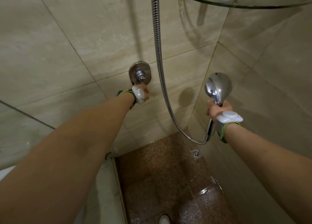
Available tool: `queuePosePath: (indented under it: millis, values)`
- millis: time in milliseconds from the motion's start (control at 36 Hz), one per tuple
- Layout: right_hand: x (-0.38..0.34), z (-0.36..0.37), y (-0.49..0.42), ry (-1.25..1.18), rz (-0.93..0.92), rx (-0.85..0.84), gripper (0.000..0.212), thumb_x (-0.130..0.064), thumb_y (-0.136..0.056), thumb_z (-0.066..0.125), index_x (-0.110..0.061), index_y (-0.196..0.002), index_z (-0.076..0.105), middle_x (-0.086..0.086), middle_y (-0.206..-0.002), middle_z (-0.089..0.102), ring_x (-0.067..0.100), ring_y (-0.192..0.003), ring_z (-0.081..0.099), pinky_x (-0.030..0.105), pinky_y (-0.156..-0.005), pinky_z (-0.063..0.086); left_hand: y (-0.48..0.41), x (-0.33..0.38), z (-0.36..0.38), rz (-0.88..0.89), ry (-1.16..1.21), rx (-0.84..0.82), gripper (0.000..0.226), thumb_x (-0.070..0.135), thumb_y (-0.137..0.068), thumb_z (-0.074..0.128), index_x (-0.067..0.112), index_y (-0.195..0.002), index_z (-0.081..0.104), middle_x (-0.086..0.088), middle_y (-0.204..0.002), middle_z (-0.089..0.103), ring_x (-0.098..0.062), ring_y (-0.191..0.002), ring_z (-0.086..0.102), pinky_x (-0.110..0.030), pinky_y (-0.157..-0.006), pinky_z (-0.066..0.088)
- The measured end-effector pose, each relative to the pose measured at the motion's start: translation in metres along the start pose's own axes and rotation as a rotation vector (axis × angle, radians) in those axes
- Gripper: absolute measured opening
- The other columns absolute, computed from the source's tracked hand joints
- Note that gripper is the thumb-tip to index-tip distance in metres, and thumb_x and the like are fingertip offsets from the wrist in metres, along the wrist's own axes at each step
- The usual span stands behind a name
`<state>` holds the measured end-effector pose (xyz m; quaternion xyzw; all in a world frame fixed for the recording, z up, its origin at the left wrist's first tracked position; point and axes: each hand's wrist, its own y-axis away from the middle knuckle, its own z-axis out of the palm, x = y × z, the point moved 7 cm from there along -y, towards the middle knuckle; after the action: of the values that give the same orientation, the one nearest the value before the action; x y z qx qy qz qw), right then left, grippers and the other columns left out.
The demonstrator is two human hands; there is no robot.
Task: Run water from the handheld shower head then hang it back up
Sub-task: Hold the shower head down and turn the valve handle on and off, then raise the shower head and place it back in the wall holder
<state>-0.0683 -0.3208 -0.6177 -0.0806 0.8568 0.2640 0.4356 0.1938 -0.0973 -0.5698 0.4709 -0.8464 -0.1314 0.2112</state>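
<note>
My right hand [216, 111] grips the handle of the chrome handheld shower head [218, 86], held upright with its rounded back toward me near the right wall. Its metal hose [158, 54] runs down from above and loops under my right wrist. My left hand [143, 92] reaches the chrome wall valve [140, 74] and is closed on its lever from below. I see no stream of water leaving the head. The head's wall holder is out of view.
A glass and chrome corner shelf [244, 3] hangs at the top right. The brown speckled shower floor [160, 181] is wet, with a square drain [196, 153] near the right wall. A raised curb [118, 181] borders the floor on the left.
</note>
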Motion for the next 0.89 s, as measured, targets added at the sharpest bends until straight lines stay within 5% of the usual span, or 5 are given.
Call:
queuePosePath:
  millis: [250,389,528,722,889]
  values:
    - [-0.049,-0.012,0.026,0.071,-0.116,-0.044,0.034,-0.048,-0.086,0.067,-0.017,-0.095,0.057,0.008,-0.103,0.072,0.032,-0.101,0.068,0.042,-0.1,0.05,0.046,0.024,0.004,0.068,0.004,-0.064,0.037,0.018,-0.099,0.05,0.007,-0.134,0.057,-0.01,-0.14,0.055,-0.03,-0.129,0.051,-0.029,-0.101,0.041]
    - [-0.08,-0.013,0.055,0.054,-0.187,-0.104,0.027,-0.047,-0.085,0.069,-0.022,-0.088,0.061,0.009,-0.101,0.075,0.033,-0.096,0.071,0.043,-0.098,0.054,0.079,0.06,0.021,0.094,0.06,-0.177,0.022,0.015,-0.1,0.046,0.012,-0.079,0.048,-0.005,-0.082,0.046,-0.02,-0.073,0.044,-0.013,-0.065,0.037]
    - [-0.105,-0.012,0.079,-0.031,-0.229,-0.151,0.032,-0.035,-0.088,0.075,-0.021,-0.072,0.051,0.009,-0.089,0.07,0.028,-0.084,0.066,0.038,-0.094,0.053,0.092,0.084,0.028,0.075,0.097,-0.2,0.028,0.025,-0.084,0.07,0.026,-0.063,0.052,0.0,-0.078,0.062,-0.019,-0.07,0.059,-0.026,-0.064,0.049]
    - [-0.143,-0.025,0.11,-0.071,-0.338,-0.252,0.026,-0.02,-0.09,0.076,-0.003,-0.104,0.063,0.006,-0.093,0.067,0.021,-0.088,0.063,0.028,-0.087,0.048,0.142,0.12,-0.042,0.129,0.542,-0.076,0.022,0.023,-0.095,0.053,0.012,-0.078,0.061,-0.005,-0.069,0.062,-0.016,-0.051,0.051,-0.015,-0.04,0.035]
    - [-0.161,-0.039,0.133,0.012,-0.409,-0.209,0.033,-0.031,-0.087,0.078,-0.006,-0.105,0.065,0.01,-0.095,0.07,0.024,-0.083,0.062,0.024,-0.069,0.045,0.156,0.132,-0.084,0.154,0.745,0.059,0.029,0.044,-0.089,0.062,0.015,-0.085,0.058,-0.007,-0.085,0.066,-0.016,-0.054,0.051,-0.024,-0.055,0.043]
